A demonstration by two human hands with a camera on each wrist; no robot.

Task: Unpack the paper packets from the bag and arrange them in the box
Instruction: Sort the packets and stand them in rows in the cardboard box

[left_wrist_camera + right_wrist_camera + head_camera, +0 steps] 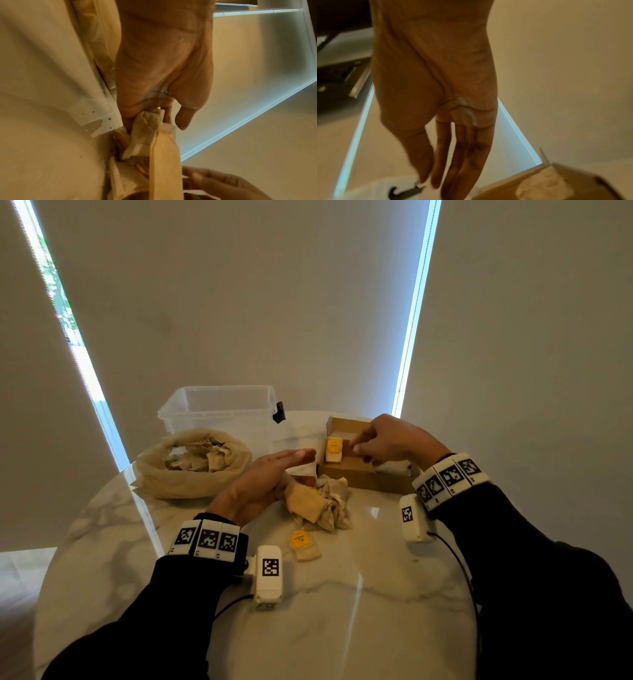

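Round marble table (pixel 342 594) carries everything. At the back sits a clear plastic tub (pixel 219 412), with the crumpled bag (pixel 191 463) in front of it, still holding packets. The cardboard box (pixel 363 470) is over on the right with one yellow-label packet (pixel 334 450) standing inside. Right hand (pixel 394 440) reaches over the box, fingers (pixel 464 155) straight and loose, holding nothing, just beside that packet. Left hand (pixel 260 484) is flat, fingers straight, resting on a pile of packets (pixel 318 501). A loose packet (pixel 303 544) lies nearer.
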